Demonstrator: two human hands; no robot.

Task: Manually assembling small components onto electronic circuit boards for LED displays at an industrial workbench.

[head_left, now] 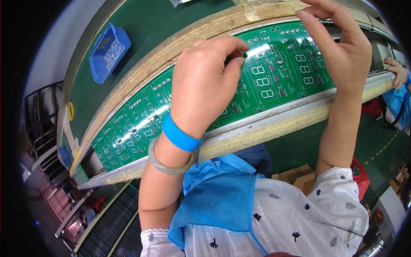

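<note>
A row of green circuit boards [280, 92], with white digit displays and small parts, lies along a rail in front of me. My left hand [203, 81], with a blue wrist strap [180, 133] and a bangle, is low over the middle boards. Its thumb and index finger curl together in a pinch at the boards' far part; anything between them is too small or hidden to make out. Raised over the boards' right end, my right hand [344, 51] has its thumb and fingers apart, with nothing visible between them. Some of its fingertips reach the picture's upper edge.
A blue bin [99, 64] of small clear parts stands on the green surface at far left, beyond a wooden edge [154, 53]. Yellow tape [71, 110] lies left. Another person's hand [398, 73] rests on the rail at far right. A red stool [361, 177] stands below.
</note>
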